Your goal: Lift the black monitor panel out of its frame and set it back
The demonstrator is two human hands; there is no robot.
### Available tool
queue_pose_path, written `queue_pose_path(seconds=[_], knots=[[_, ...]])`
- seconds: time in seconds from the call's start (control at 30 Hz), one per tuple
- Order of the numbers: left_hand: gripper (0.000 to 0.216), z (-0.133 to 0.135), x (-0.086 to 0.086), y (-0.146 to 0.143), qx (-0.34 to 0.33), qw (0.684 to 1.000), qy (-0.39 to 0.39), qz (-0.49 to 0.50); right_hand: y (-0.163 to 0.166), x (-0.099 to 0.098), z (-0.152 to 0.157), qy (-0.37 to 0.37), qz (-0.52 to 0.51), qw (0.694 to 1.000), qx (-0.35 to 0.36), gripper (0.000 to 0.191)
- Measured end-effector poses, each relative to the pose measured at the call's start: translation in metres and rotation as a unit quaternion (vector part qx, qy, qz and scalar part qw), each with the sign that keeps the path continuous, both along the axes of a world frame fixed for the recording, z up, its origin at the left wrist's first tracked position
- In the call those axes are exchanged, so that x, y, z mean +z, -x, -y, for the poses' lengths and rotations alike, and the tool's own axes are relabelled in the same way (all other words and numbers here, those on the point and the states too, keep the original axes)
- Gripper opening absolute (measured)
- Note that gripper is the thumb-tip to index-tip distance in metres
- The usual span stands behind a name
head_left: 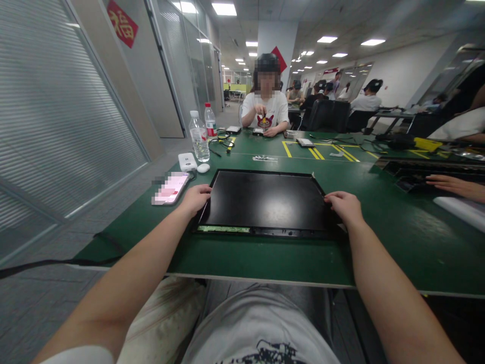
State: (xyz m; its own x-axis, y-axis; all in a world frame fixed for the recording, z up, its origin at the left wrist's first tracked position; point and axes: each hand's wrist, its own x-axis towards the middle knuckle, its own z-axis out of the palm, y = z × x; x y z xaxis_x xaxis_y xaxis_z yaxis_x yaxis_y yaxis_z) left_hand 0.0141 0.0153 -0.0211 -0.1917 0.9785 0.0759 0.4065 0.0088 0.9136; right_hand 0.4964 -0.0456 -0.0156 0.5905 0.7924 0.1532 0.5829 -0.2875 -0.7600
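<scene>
The left hand's [196,198] fingers [205,190] curl loosely over the left rim of the panel [265,202], half closed on it. The right hand's [344,206] fingers are bent the same way over the right rim, with the thumb hidden under the palm. Both hands hold the panel, which lies flat by the near edge of the counter [397,242], about midway along it.

With such a grip it seems best to keep the pull even on both sides and to press on the frame, not the face, since a wide thin sheet like this would likely flex or twist if one side led.

The panel is a flat black rectangle, matt and faintly glossy under the ceiling lights. A thin green strip [223,229] shows along its near rim. The counter's top is a dull green mat marked with yellow lines further back.

Toward the left edge lie a phone [170,188] and a white box [187,161], with a clear ribbed bottle [199,137] behind them. At the right edge a co-worker's hand [454,186] rests on another dark tray.
</scene>
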Motion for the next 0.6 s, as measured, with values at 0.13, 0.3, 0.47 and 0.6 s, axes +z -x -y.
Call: queue_pose_path(seconds=[0.13,0.3,0.47,0.6], knots=[[0.019,-0.0007,-0.0014,0.0006,0.011,1.0,0.002,0.012,-0.002,-0.0014,-0.0008,-0.006,-0.006,1.0,0.002,0.02],[0.022,-0.0012,-0.0018,0.0003,0.018,0.999,0.02,0.04,-0.0005,0.0011,0.0014,-0.004,-0.028,1.0,-0.001,0.02],[0.019,-0.0011,-0.0013,-0.0002,0.026,0.997,0.029,0.064,0.0031,0.0046,0.0039,-0.003,-0.063,0.998,-0.003,0.02],[0.018,-0.0006,-0.0011,-0.0001,0.019,0.999,0.014,0.044,0.0013,0.002,0.001,0.001,-0.056,0.998,-0.002,0.021]])
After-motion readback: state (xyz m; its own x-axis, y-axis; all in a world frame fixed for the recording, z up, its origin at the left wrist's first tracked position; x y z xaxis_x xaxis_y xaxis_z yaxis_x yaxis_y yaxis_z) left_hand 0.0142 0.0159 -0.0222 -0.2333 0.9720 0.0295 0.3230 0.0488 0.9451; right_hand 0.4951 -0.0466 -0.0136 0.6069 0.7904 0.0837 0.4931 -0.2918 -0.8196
